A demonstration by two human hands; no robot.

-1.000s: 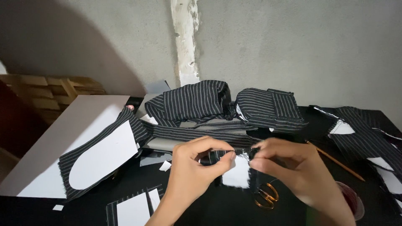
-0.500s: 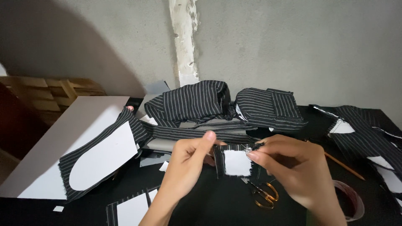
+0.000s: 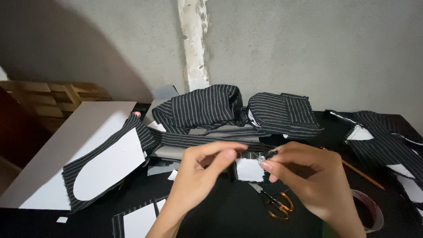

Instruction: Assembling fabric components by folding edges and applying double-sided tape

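Head view — the person's own two hands and forearms. Left hand (image 3: 200, 176): bare, no ring, no glove; short, unpainted nails. Its forearm, running down from the hand to the lower edge, is uncovered, with no sleeve or wristband in view. Right hand (image 3: 308, 178): likewise bare — no ring, no watch at the wrist; nails short and plain. No sleeve shows below it either.

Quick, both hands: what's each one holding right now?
Left hand: fingers pinched on the left edge of the small striped fabric piece.
Right hand: fingertips pinched on the same piece's top right corner.
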